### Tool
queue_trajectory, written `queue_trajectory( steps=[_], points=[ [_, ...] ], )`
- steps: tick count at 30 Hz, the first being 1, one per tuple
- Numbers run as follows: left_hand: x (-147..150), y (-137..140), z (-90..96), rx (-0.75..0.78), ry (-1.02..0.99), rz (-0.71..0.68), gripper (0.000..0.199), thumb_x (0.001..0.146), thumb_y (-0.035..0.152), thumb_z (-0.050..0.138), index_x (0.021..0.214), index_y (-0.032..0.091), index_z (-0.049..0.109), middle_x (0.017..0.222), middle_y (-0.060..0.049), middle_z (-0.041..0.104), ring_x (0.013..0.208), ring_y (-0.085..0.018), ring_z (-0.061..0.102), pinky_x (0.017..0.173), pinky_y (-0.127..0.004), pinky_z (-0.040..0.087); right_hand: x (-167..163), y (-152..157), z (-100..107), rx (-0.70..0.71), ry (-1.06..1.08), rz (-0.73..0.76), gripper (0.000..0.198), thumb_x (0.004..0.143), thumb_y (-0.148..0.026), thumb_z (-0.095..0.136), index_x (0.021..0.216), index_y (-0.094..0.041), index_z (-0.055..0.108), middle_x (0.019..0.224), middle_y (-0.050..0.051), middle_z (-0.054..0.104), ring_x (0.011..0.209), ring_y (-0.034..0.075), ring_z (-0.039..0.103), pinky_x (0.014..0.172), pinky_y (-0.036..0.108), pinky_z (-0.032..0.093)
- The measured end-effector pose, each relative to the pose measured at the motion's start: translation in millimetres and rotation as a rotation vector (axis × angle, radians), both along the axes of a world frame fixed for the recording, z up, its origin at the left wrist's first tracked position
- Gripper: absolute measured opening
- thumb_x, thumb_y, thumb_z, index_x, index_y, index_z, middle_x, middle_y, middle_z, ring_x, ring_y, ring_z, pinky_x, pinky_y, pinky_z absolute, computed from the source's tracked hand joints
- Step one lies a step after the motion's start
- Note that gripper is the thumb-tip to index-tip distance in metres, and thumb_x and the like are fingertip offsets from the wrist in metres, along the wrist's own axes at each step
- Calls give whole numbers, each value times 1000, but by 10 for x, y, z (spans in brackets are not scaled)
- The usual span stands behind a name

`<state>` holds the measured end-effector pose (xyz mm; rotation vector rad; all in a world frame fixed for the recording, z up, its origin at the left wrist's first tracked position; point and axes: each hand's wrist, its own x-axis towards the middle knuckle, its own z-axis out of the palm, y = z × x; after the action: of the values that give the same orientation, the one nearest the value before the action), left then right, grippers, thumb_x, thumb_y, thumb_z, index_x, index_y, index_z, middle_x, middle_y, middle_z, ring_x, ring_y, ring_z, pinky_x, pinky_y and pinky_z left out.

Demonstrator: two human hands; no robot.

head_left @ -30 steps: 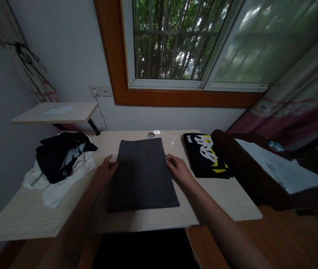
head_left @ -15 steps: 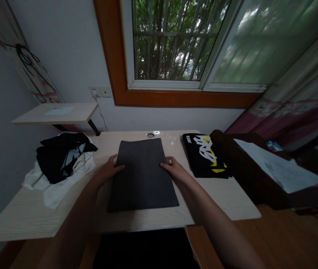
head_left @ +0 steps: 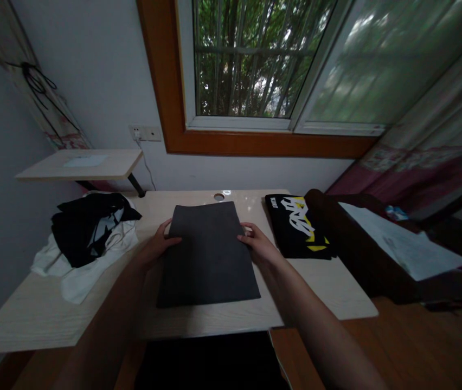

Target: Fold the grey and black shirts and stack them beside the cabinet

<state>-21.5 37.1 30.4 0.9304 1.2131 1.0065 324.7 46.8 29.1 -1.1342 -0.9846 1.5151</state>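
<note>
A flat dark grey rectangular sheet [head_left: 210,260] lies on the pale wooden table in front of me. Whether it is a board or neatly folded cloth, I cannot tell. My left hand [head_left: 160,244] holds its left edge, thumb on top and the other fingers at the side, partly hidden. At the opposite edge, my right hand [head_left: 257,241] pinches the side, its thumb tip just at the border and its index finger stretched a little beyond. Right of that hand is a folded black shirt [head_left: 298,225] with white and yellow print.
Crumpled black cloth [head_left: 78,233] and white cloth [head_left: 80,284] lie on the table's [head_left: 23,319] left side, below a small raised shelf [head_left: 113,162]. A dark brown piece of furniture [head_left: 371,254] bearing a paper sheet [head_left: 405,244] stands right. A window [head_left: 255,59] is behind.
My right thumb has slid slightly outward to the sheet's right edge. My left hand and the sheet have hardly moved.
</note>
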Motion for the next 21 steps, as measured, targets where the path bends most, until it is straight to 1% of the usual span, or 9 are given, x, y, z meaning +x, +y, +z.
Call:
queue_trajectory(
  steps=[3,6,8,10,13,14,16,19,21],
  points=[
    [4,84,138,54,16,60,114,67,26,91,159,25,24,115,-14,73,90,-26,75,86,-41,60,19,98,112,91,-34,-33,60,60,-36,87,112,-24,59,68,-9,55,65,14,57,66,27,45],
    [13,215,393,145,6,90,114,68,23,90,160,21,23,107,-12,74,86,-23,75,87,-38,60,13,276,310,242,-88,-81,55,64,-37,85,112,-23,61,67,-10,49,65,12,53,69,26,44],
    [15,302,606,262,15,115,111,69,23,88,160,20,24,106,-11,74,87,-22,74,90,-38,59,-12,395,495,366,-98,-112,52,67,-38,83,112,-24,61,70,-9,52,70,13,55,74,27,45],
    [6,364,808,432,40,142,107,72,26,86,159,21,25,111,-11,73,94,-23,74,93,-40,58,-46,480,690,493,-99,-145,49,72,-40,80,114,-25,60,82,-4,62,83,16,60,82,30,47],
    [-37,377,983,658,135,178,108,74,34,85,161,24,20,119,-11,71,105,-25,71,98,-42,56,-73,516,868,640,-123,-190,47,75,-39,80,115,-26,59,104,2,67,100,19,61,92,35,48],
    [-60,357,986,698,170,188,110,74,35,85,161,25,18,122,-11,70,108,-26,70,100,-42,55,-67,506,867,667,-130,-180,48,75,-38,80,116,-26,59,106,2,67,103,20,61,94,35,47],
    [-118,280,896,703,230,189,114,72,37,86,162,24,17,126,-12,69,112,-26,69,102,-42,54,-28,454,758,669,-145,-99,52,76,-35,80,121,-27,56,103,1,66,105,19,61,97,36,47],
    [-216,86,568,565,320,85,112,73,36,83,161,17,17,129,-16,67,114,-28,69,104,-43,53,77,302,391,544,-210,119,65,77,-32,79,134,-28,47,90,-3,62,95,17,62,93,35,47],
    [-274,-77,301,480,404,-23,108,75,35,80,161,16,18,138,-19,62,118,-30,67,105,-45,52,152,161,119,411,-265,240,72,78,-32,77,141,-28,41,86,-5,60,82,15,60,83,32,48]
  ],
)
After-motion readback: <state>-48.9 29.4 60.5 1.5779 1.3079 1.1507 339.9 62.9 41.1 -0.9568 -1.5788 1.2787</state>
